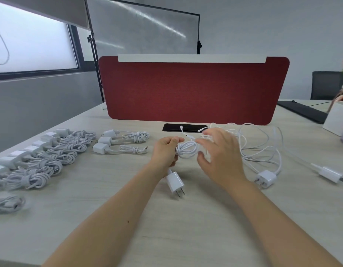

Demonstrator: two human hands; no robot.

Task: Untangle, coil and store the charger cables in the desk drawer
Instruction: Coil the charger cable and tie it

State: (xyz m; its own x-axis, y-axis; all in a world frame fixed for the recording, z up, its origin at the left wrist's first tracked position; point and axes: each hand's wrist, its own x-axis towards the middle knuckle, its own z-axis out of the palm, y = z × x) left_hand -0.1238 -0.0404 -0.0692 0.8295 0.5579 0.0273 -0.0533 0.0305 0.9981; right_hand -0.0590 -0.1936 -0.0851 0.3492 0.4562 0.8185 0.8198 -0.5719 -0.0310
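Left hand (166,151) grips coil (187,150); right hand (222,157) — splayed.

Three loose chargers (266,178), two hands (164,151)

no readable text, no labels, no brand marks, no numbers on anything in view

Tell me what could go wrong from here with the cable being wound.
The left hand pinches the coil at one edge only; the loops may spring open if that grip slips.
The coil's free end runs close to the loose tangle on the right and may snag there.
The plug lies on the desk and may drag.
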